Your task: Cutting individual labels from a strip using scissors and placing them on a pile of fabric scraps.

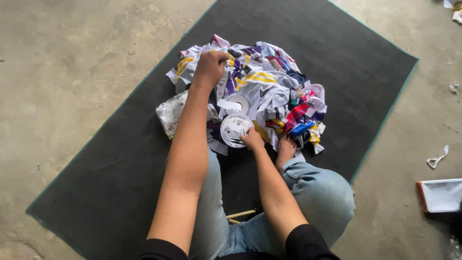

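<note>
Grey and white fabric scraps [269, 91], striped in yellow, purple, red and blue, are lying heaped on the dark mat [337, 43] in front of me. I am reaching my left hand [210, 67] into the far left of the heap, and it is clenching a bunch of the cloth. My right hand [251, 139] is working at the near edge, fingers pinching the rim of a round white printed piece [234, 129] that is sitting just left of it. A second, smaller white disc [239, 103] is resting just beyond that one, between my hands. My bare foot [286, 148] is touching the heap's near edge, right beside my right hand.
</note>
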